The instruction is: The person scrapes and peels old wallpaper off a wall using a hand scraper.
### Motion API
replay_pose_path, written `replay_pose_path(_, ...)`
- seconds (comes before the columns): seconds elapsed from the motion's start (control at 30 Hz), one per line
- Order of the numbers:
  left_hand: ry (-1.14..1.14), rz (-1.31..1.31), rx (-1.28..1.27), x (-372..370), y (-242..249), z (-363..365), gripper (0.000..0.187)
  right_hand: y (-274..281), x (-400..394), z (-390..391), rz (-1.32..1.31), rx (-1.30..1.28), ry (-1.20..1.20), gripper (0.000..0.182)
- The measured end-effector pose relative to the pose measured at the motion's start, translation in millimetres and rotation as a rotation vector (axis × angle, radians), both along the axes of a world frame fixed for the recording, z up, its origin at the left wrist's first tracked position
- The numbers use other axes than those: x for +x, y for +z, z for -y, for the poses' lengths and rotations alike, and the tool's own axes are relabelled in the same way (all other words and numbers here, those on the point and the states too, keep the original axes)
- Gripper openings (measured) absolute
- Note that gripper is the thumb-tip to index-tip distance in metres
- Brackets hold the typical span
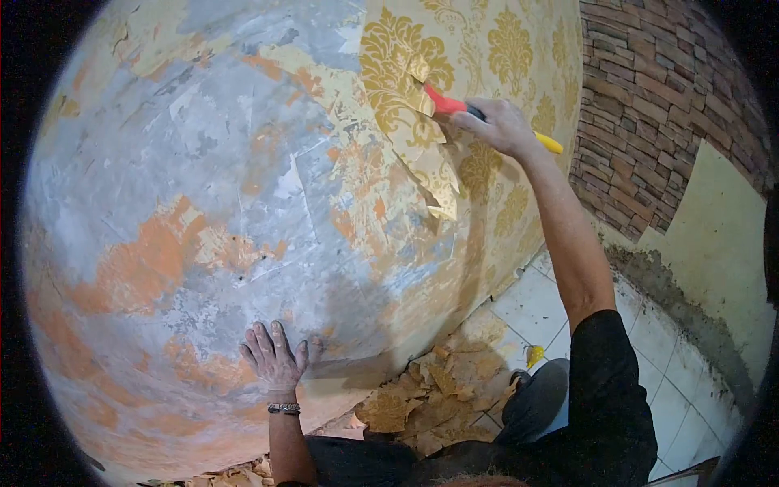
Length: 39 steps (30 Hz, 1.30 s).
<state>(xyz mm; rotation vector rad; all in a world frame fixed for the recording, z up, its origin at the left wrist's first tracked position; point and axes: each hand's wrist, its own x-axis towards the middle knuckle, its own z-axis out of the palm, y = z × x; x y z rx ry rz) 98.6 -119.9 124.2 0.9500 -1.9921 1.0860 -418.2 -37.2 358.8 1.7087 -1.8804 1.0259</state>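
My right hand is wrapped round the handle of a scraper with a red, black and yellow grip. The scraper's head meets gold-patterned wallpaper on the wall, though its blade is hard to make out among the torn paper. Below it, a loose flap of wallpaper hangs away from the wall. My left hand, with a bracelet at the wrist, lies flat against the stripped wall, fingers spread. Grey, orange and cream patches show on that bare surface.
Torn wallpaper scraps are heaped on the floor at the wall's foot. White floor tiles extend to the right, with a small yellow object on them. Brick-patterned covering is on the right wall, partly torn off above a pale area.
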Motion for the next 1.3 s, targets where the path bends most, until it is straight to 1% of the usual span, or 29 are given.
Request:
replay_pose_path(0.07, 0.034, 0.042, 0.0, -0.2, 3.4, -3.7, 0.073, 3.9, 8.3, 5.5, 0.025, -0.003, 0.032, 0.054)
replay_pose_path(0.13, 0.024, 0.046, -0.007, 1.9, 3.6, -1.5, 0.073, 7.9, 9.1, 5.6, 0.032, -0.022, 0.067, 0.055)
replay_pose_path(0.2, 0.019, 0.053, -0.001, 4.5, 3.2, -4.9, 0.073, -2.2, 6.1, 1.8, 0.038, 0.016, 0.033, 0.059)
replay_pose_path(0.23, 0.019, 0.046, -0.008, 1.7, 3.5, -4.3, 0.073, -2.5, 4.2, 3.5, 0.033, 0.01, 0.031, 0.059)
replay_pose_path(0.3, 0.025, 0.031, -0.02, -1.4, 4.3, -2.2, 0.073, 5.7, 11.9, 2.0, 0.093, 0.049, -0.012, 0.068)
replay_pose_path(0.33, 0.019, 0.021, -0.022, -2.5, 3.0, -1.6, 0.072, 5.8, 18.7, 8.4, 0.095, 0.049, -0.014, 0.068)
replay_pose_path(0.4, 0.005, 0.029, -0.028, -0.1, 2.1, -0.5, 0.072, 15.5, 59.6, 20.0, 0.213, -0.078, -0.026, 0.072)
replay_pose_path(0.47, -0.008, 0.001, 0.022, 4.6, -1.9, 1.3, 0.067, 21.2, 74.5, 10.8, 0.246, -0.03, 0.016, 0.07)
replay_pose_path(0.53, -0.001, 0.002, 0.032, 7.3, -3.0, 1.2, 0.068, 22.9, 77.4, -5.7, 0.31, 0.067, 0.022, 0.065)
replay_pose_path(0.57, 0.001, 0.014, 0.048, 8.1, -3.6, 0.9, 0.068, 1.7, 66.5, 3.2, 0.262, -0.099, 0.094, 0.06)
replay_pose_path(0.63, 0.003, 0.01, 0.051, 8.6, -4.7, 1.5, 0.068, -29.6, 65.1, -5.1, 0.293, -0.118, 0.105, 0.058)
replay_pose_path(0.67, 0.009, 0.011, 0.056, 7.8, -5.0, 0.9, 0.069, -35.3, 68.0, -10.0, 0.329, -0.136, 0.119, 0.055)
replay_pose_path(0.7, 0.006, 0.01, 0.062, 7.5, -5.5, -1.4, 0.069, -36.8, 69.4, -9.4, 0.328, -0.13, 0.115, 0.055)
replay_pose_path(0.77, 0.047, 0.066, 0.055, 7.8, -1.2, -2.5, 0.072, -37.0, 74.6, -5.9, 0.373, -0.084, 0.023, 0.044)
replay_pose_path(0.87, 0.038, 0.059, 0.06, 9.2, -3.7, -0.6, 0.073, -24.3, 68.1, -7.7, 0.342, -0.083, 0.008, 0.043)
replay_pose_path(0.97, 0.031, 0.057, 0.042, 8.1, -2.4, -1.5, 0.073, -38.3, 58.5, -5.5, 0.324, -0.112, 0.002, 0.042)
replay_pose_path(1.0, 0.028, 0.054, 0.04, 5.8, -2.6, -1.3, 0.073, -36.9, 57.2, -4.2, 0.321, -0.114, 0.0, 0.042)
replay_pose_path(1.07, 0.027, 0.035, 0.028, 4.3, -1.6, -1.6, 0.072, -33.3, 60.0, 4.1, 0.37, -0.227, -0.004, 0.041)
replay_pose_path(1.1, 0.026, 0.039, 0.024, 3.7, -1.5, -1.2, 0.072, -21.4, 64.0, 9.8, 0.373, -0.232, -0.005, 0.041)
replay_pose_path(1.17, 0.024, 0.024, 0.029, 4.8, -2.8, -1.3, 0.072, 7.6, 64.9, 23.7, 0.334, -0.242, 0.04, 0.047)
replay_pose_path(1.3, 0.012, 0.004, 0.061, 7.6, -3.9, 0.3, 0.065, 19.0, 46.5, 34.3, 0.248, -0.279, 0.064, 0.043)
